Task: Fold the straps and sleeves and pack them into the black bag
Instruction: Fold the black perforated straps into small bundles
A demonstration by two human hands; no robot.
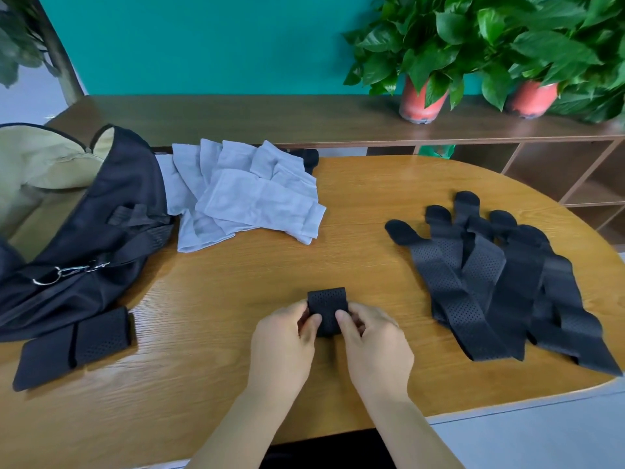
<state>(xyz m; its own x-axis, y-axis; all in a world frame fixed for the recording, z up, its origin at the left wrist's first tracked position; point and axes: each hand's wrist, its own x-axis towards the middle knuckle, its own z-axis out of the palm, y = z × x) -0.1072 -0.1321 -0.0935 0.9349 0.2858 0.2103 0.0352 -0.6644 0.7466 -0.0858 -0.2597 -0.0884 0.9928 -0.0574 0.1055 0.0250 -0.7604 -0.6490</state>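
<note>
The strap [327,309], folded into a small packet, sits near the tabletop's [236,272] front edge. The left hand [282,343] and right hand [372,343] pinch it, thumbs on top, likely to stop the fold springing open. Unfolded straps [490,282] lie by the right edge, grey sleeves [250,194] at the far edge, and the black bag [101,214] gapes at the left.

The tabletop [236,384] is grained wood with a soft sheen. The folded strap [327,304] and loose straps [490,282] are matt black perforated fabric. The sleeves [257,198] are thin pale cloth. The bag [101,211] is black woven cloth with a metal clip [67,271].
</note>
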